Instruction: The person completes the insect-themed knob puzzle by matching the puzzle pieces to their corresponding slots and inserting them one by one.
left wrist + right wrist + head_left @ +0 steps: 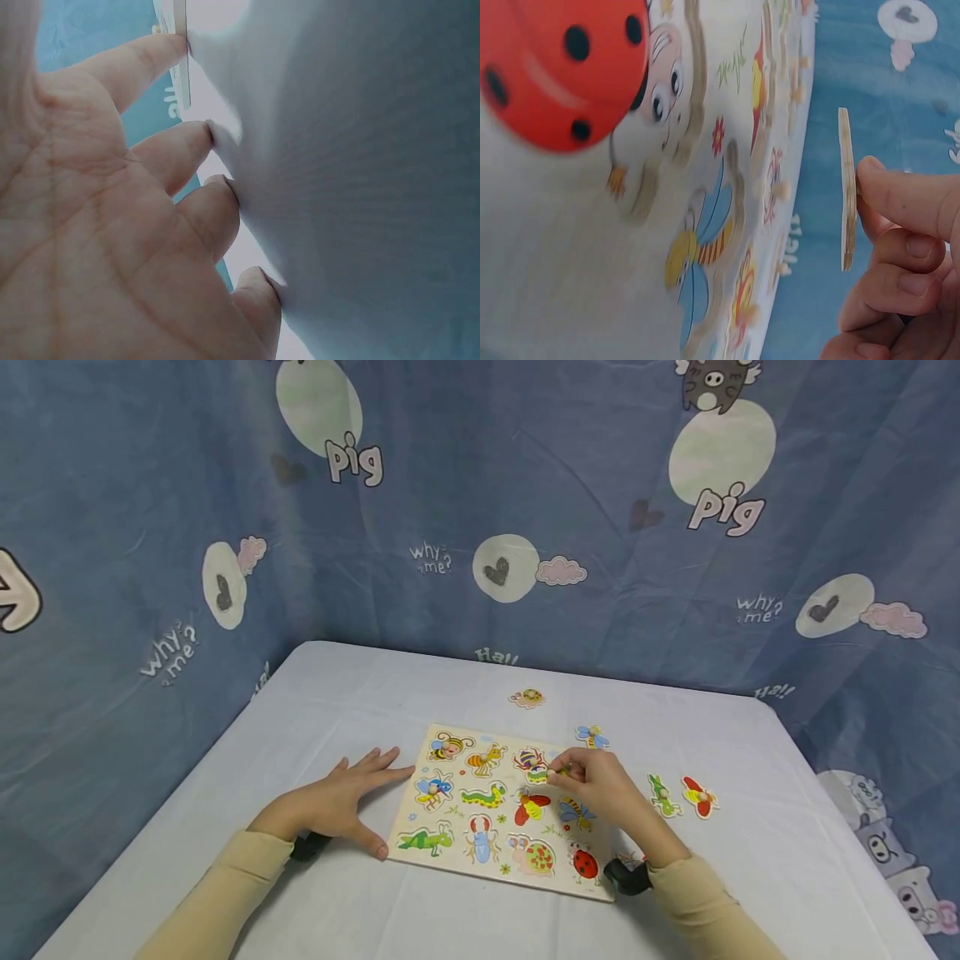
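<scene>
A wooden insect puzzle board (459, 817) lies on the table. My left hand (333, 802) is spread flat at its left side, the thumb at the near left corner and the index finger against the left edge. The other left fingertips (196, 133) rest on the white cloth. Above the board's upper right part, my right hand (600, 785) pinches a small green puzzle piece (537, 774), apparently a caterpillar. In the right wrist view that piece (847, 187) is edge-on, apart from the board. A printed caterpillar shape (483, 795) lies mid-board.
Loose pieces lie around the board: a snail (528, 697) behind it, a dragonfly (592, 737) at the back right, a grasshopper (663, 796) and a red-winged insect (700, 797) to the right. Another piece is mostly hidden by my right wrist. A blue patterned curtain (450, 477) hangs behind.
</scene>
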A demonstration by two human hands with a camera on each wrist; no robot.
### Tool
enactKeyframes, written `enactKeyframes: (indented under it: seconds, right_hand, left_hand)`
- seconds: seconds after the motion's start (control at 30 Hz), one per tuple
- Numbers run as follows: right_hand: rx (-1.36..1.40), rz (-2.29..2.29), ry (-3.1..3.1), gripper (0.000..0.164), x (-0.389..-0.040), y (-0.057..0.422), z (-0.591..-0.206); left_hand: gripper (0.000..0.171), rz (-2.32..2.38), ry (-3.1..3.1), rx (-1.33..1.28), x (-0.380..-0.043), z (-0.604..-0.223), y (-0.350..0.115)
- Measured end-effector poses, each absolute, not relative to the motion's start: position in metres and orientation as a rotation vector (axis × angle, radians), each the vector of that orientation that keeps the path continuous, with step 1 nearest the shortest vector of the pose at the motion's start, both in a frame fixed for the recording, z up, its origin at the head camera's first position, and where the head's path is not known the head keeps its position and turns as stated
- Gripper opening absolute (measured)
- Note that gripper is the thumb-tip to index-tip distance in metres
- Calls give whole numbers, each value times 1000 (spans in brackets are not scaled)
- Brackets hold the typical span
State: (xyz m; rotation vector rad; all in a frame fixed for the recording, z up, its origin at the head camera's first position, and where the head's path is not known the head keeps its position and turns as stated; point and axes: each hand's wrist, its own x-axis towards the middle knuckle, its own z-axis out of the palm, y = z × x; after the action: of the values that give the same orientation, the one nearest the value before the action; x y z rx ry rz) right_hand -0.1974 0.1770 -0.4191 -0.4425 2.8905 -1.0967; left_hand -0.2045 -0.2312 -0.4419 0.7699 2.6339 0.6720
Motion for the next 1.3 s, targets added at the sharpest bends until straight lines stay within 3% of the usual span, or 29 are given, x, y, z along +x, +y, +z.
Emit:
enactKeyframes:
  seconds: [1.3]
  right_hand:
    - [-555, -928, 2769, 6, -209, 102, -430]
  left_hand:
    - [119, 654, 2659, 750, -204, -444, -231]
